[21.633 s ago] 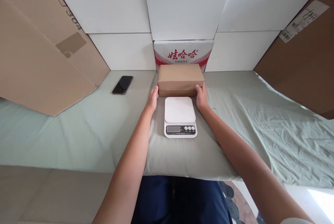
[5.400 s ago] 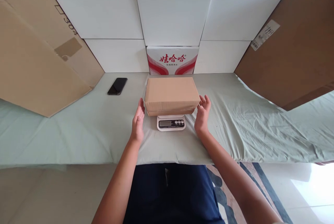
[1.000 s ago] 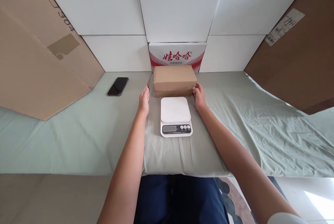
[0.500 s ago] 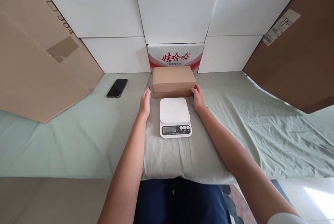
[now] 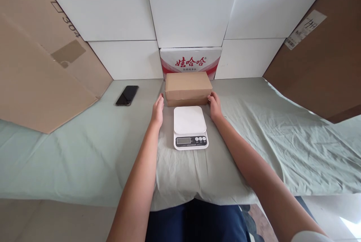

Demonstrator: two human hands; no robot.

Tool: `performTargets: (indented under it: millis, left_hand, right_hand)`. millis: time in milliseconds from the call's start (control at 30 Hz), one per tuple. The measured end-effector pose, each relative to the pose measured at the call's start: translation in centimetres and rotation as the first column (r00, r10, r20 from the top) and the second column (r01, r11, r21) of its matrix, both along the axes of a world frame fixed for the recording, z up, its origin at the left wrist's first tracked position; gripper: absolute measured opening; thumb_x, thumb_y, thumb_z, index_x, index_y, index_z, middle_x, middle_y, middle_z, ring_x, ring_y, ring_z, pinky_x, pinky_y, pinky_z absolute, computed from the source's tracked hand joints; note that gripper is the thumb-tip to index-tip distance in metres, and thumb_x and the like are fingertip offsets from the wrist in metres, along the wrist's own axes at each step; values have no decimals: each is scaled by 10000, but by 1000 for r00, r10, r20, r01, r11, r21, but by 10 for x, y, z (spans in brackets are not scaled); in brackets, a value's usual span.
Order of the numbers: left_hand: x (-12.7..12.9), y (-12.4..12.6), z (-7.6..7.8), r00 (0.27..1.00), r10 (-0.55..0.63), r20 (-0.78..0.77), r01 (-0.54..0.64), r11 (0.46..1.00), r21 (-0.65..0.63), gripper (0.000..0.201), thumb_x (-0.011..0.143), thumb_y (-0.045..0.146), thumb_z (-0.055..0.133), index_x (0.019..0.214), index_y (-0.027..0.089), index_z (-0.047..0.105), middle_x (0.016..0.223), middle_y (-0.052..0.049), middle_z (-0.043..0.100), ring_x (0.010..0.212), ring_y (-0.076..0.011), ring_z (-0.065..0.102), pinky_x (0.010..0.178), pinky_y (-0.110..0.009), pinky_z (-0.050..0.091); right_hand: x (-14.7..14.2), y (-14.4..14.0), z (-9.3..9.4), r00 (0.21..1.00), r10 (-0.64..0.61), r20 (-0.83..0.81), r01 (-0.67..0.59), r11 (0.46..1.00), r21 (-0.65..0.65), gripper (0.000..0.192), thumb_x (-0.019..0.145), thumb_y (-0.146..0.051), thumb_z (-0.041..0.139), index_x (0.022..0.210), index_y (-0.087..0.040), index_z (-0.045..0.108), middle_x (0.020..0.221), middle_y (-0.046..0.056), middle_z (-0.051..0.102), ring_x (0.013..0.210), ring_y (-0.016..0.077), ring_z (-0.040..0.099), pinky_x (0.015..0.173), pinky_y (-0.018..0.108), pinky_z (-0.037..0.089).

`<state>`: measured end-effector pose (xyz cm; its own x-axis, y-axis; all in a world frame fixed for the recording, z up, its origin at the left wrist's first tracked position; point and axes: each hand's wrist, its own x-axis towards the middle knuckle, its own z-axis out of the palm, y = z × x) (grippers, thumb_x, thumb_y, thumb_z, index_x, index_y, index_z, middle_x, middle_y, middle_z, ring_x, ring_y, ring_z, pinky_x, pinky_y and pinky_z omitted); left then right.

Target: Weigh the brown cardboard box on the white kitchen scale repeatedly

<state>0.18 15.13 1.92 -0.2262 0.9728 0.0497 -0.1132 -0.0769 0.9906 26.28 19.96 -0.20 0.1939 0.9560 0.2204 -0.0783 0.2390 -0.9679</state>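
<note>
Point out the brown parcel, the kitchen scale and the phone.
brown parcel [image 5: 188, 84]: head view, on its top face.
kitchen scale [image 5: 189, 119]: head view, on its white weighing plate.
phone [image 5: 127, 95]: head view, on its dark screen.

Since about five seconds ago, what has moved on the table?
The brown box came off the scale and now sits behind it on the cloth, right hand at its corner and left hand just clear. Scale, phone and the red-printed carton stayed put.
</note>
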Motion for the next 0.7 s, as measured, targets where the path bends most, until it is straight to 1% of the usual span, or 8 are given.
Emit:
performTargets:
  millis: [233, 433, 600, 700]
  left_hand:
    - [0, -2, 2, 1000, -2, 6, 1, 1000, 12, 622, 960, 495, 447, 1517, 219, 452, 1643, -58, 366, 1533, -224, 323, 1250, -366, 280]
    - [3, -3, 2, 1000, -26, -2, 26, 999, 21, 618, 946, 545, 472, 1494, 259, 486, 1630, -33, 393, 1530, -231, 328, 1253, -368, 274]
    - [4, -2, 2, 1000, -26, 7, 26, 1000, 12, 605, 962, 491, 450, 1506, 228, 466, 1624, -44, 405, 1525, -222, 342, 1253, -367, 274]
    - [3, -2, 1, 999, -36, 9, 36, 999, 22, 597, 960, 496, 453, 1499, 240, 476, 1618, -30, 417, 1528, -221, 336, 1251, -364, 277]
  right_hand:
    - [2, 2, -3, 1000, 16, 20, -16, 1000, 12, 323, 816, -350, 508, 1110, -303, 632, 1233, 1, 683, 1215, 242, 584, 1094, 457, 469]
    - [2, 4, -4, 1000, 9, 18, -9, 1000, 11, 308, 806, -354, 515, 1084, -300, 635, 1215, 0, 688, 1197, 243, 590, 1091, 456, 459]
    - [1, 4, -4, 1000, 2, 27, -2, 1000, 3, 290, 798, -372, 517, 1051, -288, 630, 1204, 0, 690, 1179, 237, 584, 1051, 429, 474]
    - [1, 3, -3, 1000, 0, 25, 1, 1000, -11, 291, 794, -379, 517, 1049, -289, 628, 1207, -3, 687, 1172, 234, 582, 1046, 424, 472]
